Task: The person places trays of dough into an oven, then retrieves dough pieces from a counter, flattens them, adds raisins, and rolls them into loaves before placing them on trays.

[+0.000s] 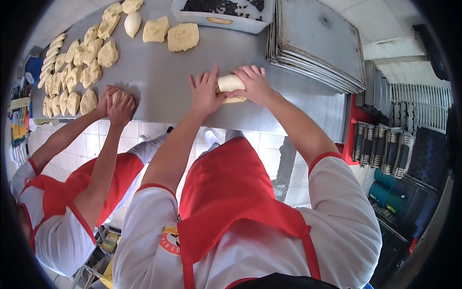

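A pale piece of dough (pixel 231 83), partly rolled over into a thick log, lies on the metal table in front of me. My left hand (pixel 206 91) is at its left end, fingers spread and pointing away, the thumb touching the near edge. Curled over the right end is my right hand (pixel 255 85), with its thumb along the near side of the roll. A flatter flap of dough shows under the near side. What is inside the roll is mostly hidden by my hands.
A steel table (pixel 159 82) holds flattened dough pieces (pixel 183 37) and many dough lumps (pixel 91 53) at left. A white tub (pixel 221 19) of dark bits stands far side; stacked baking trays (pixel 317 43) are at right. A co-worker's hands (pixel 118 103) press dough at left.
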{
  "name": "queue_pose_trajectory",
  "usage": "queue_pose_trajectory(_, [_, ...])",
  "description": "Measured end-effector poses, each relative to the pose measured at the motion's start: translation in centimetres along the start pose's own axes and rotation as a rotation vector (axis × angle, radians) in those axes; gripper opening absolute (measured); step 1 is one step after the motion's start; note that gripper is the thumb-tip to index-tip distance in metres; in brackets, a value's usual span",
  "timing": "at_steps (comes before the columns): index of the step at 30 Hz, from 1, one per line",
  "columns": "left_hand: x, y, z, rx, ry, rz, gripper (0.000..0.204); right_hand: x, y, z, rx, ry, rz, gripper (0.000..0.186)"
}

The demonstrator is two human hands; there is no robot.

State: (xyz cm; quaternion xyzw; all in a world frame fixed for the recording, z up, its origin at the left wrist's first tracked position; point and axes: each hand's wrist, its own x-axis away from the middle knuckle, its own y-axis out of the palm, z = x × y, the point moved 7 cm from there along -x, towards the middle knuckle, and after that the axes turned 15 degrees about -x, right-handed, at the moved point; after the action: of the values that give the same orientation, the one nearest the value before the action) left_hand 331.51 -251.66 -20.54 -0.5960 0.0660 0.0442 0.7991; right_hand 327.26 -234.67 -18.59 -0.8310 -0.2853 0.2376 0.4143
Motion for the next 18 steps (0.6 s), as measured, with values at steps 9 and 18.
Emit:
queue_pose_trajectory(9, [0.4, -1.2, 1.2, 0.162, 0.098, -0.295, 0.106, 0.8, -0.9, 0.7, -0.038, 0.037, -0.015, 0.083])
queue_pose_trajectory(18, [-2.6, -2.6, -0.1, 0.672, -0.110, 0.143, 0.075, 0.2, -1.6, 3.0, -0.594, 0.173, 0.525, 0.060])
